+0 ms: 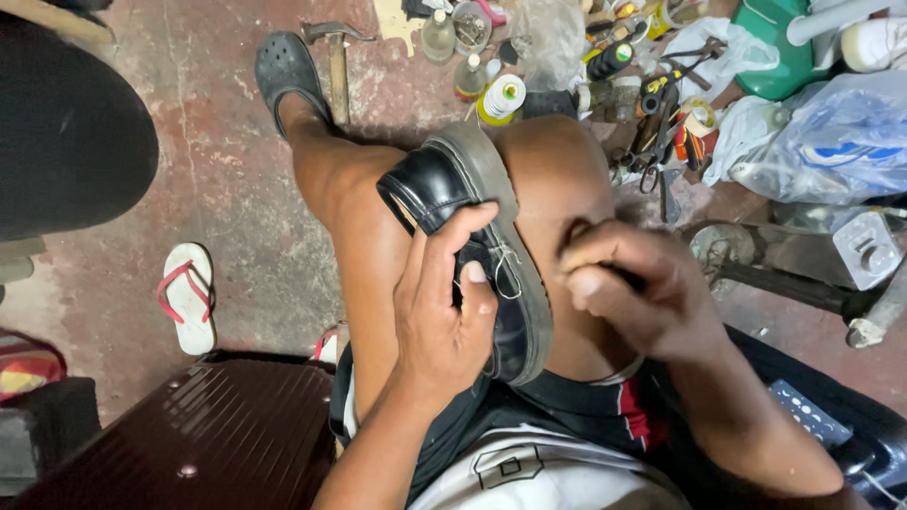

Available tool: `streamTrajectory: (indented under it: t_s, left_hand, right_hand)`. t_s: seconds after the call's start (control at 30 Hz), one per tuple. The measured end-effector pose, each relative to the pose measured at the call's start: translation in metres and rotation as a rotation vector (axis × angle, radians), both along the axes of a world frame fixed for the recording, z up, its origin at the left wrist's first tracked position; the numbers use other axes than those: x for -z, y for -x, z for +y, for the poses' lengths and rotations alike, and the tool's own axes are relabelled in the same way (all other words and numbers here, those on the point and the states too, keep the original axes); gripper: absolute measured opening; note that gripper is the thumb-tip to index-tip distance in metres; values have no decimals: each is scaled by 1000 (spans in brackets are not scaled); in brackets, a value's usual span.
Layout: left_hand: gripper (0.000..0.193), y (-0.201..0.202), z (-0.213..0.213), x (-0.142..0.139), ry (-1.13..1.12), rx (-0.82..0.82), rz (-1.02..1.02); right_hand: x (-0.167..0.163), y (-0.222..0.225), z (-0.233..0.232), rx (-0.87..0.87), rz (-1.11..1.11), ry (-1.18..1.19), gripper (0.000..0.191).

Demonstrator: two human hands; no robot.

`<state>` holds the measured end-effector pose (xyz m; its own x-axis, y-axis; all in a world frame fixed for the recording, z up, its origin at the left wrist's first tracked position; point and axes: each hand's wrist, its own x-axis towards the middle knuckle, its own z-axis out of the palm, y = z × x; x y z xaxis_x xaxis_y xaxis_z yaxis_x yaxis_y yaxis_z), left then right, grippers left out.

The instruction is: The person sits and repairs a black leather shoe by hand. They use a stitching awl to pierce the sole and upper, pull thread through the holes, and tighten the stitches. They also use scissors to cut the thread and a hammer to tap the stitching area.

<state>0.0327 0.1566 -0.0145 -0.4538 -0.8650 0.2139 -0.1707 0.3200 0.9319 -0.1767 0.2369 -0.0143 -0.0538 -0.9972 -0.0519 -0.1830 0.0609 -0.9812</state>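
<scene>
Head view: The black leather shoe (472, 236) lies on its side across the person's bare thighs, grey sole edge turned toward the right knee, toe pointing away from the body. The left hand (439, 321) grasps the shoe's upper, fingers wrapped over the leather and thumb pressed near the seam above the sole. A pale thread (505, 269) loops out of that seam just beside the thumb. The right hand (633, 297) is clenched over the right thigh, just beside the sole; the fingers pinch something with a tan end, but what it is cannot be told.

On the red concrete floor (227, 170), toward its far edge, a hammer (335, 57) lies beside the person's foot in a dark clog (288, 71). A spool of white thread (501, 99) stands just beyond the knees, near small bottles (453, 57). Pliers and scissors (661, 123) lie in a cluster at the far right, next to plastic bags (831, 132). A red-and-white sandal (189, 297) rests at the left. A dark red ribbed box (217, 439) occupies the near left corner.
</scene>
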Motion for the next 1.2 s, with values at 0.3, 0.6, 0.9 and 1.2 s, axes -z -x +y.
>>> streamTrajectory:
  t_s: [0.3, 0.6, 0.9, 1.2]
  left_hand:
    - [33, 0, -1, -1, -83, 16, 19]
    - [35, -1, 0, 1, -47, 17, 26]
    - [36, -5, -2, -2, -47, 10, 32]
    - [37, -4, -2, -3, -9, 33, 29]
  right_hand:
    - [-38, -16, -5, -80, 700, 26, 21]
    - [-50, -30, -7, -79, 932, 63, 25]
    - [-52, -26, -27, -141, 780, -55, 14]
    - [-28, -1, -35, -266, 410, -116, 12]
